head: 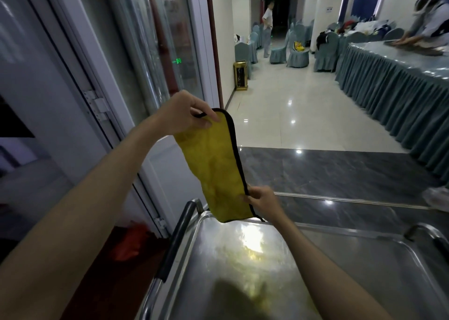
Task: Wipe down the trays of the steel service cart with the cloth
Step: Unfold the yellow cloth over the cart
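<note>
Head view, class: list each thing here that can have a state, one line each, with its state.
cloth: yellow, held up in the air, stretched between both hands
left hand: pinches the cloth's top edge
right hand: pinches its black-trimmed lower edge
top tray: bare, smeared, not touched by the cloth
glass door: shut

Cart tray [379, 266] cut off below; lower trays hidden
</note>
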